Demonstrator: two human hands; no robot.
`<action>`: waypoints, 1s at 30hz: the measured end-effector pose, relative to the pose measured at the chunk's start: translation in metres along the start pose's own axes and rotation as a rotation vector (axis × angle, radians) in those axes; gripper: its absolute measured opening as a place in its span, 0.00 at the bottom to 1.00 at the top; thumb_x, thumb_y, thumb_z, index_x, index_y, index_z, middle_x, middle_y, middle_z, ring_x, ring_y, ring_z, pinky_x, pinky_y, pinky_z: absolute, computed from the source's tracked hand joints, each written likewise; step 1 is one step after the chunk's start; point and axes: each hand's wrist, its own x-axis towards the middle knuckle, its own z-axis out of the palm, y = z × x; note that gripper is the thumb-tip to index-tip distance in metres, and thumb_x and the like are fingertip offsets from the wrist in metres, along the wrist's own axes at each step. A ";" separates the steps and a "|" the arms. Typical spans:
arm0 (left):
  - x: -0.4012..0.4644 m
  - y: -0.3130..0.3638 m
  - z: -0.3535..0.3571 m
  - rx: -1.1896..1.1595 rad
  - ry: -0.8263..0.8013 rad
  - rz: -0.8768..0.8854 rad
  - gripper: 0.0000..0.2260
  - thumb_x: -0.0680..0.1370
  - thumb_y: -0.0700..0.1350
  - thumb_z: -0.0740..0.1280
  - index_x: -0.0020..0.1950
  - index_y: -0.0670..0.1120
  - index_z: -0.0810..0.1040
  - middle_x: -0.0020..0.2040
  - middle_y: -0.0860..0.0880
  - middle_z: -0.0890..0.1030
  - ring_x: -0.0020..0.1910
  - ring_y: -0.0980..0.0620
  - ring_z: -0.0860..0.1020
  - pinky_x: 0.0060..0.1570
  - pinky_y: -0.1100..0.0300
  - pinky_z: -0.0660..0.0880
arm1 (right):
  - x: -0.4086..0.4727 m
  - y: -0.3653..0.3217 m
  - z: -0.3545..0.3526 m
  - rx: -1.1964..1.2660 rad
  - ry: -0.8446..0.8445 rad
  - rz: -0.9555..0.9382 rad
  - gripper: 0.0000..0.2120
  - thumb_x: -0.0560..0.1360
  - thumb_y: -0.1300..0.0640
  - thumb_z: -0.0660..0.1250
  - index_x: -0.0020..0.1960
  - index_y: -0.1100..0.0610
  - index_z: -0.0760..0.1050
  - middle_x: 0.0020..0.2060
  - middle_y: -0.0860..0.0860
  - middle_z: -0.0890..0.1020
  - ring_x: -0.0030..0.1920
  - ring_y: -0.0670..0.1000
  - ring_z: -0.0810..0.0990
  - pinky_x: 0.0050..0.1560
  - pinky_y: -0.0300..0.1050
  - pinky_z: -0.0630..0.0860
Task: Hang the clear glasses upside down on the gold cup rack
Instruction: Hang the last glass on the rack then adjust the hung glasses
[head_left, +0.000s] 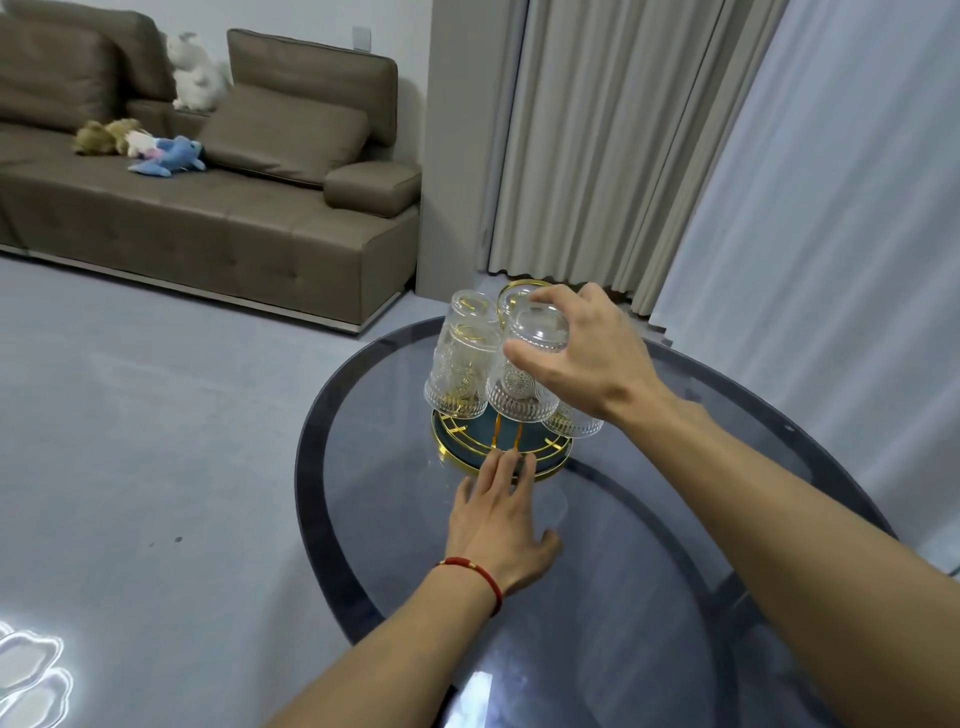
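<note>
Curling over the base of the front glass (522, 371), your right hand (582, 353) has its thumb on the near side and its fingers bent across the top; whether they press the glass or just hover against it, you cannot tell from this angle. That glass is clear, with a thick smooth base uppermost, a round medallion pressed into its side and vertical ribs near the rim; it sits mouth down on the gold cup rack (501, 449), its long axis close to upright and leaning a little toward you at the bottom. Your left hand (496, 525) lies flat and spread on the glass table (363, 519), holding nothing; its fingertips touch the near gold edge of the rack's round base, and a red cord bracelet (475, 574) circles the wrist. A second glass (460, 364) hangs just left of the first, also mouth down, tilted so its rim flares outward; a third glass (574, 423) shows only its ribbed rim beneath your right wrist; a further glass base peeks out behind your fingers beside the rack's gold loop handle (519, 285). The rack stands toward the far side of the dark-rimmed round table; beyond are pale curtains (597, 145) and a brown sofa (208, 197) with plush toys (140, 148).
</note>
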 end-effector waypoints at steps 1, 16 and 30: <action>0.001 0.000 0.000 0.003 0.002 -0.004 0.38 0.73 0.61 0.63 0.78 0.47 0.56 0.77 0.48 0.60 0.77 0.47 0.52 0.74 0.43 0.59 | 0.001 0.001 0.004 -0.008 -0.007 0.002 0.31 0.73 0.35 0.68 0.72 0.48 0.73 0.51 0.48 0.72 0.51 0.50 0.73 0.53 0.49 0.70; 0.001 0.006 0.010 0.001 0.117 -0.034 0.34 0.71 0.59 0.62 0.74 0.46 0.64 0.72 0.46 0.66 0.74 0.44 0.60 0.68 0.38 0.65 | -0.008 0.022 0.045 -0.223 -0.043 -0.047 0.36 0.73 0.25 0.57 0.72 0.44 0.74 0.59 0.49 0.76 0.63 0.53 0.67 0.58 0.53 0.58; 0.001 0.010 0.016 0.021 0.121 -0.066 0.33 0.75 0.57 0.60 0.79 0.49 0.59 0.77 0.45 0.63 0.77 0.45 0.54 0.73 0.38 0.58 | -0.020 0.074 0.026 0.218 -0.049 0.067 0.25 0.74 0.48 0.71 0.67 0.55 0.70 0.63 0.52 0.72 0.63 0.50 0.72 0.67 0.45 0.71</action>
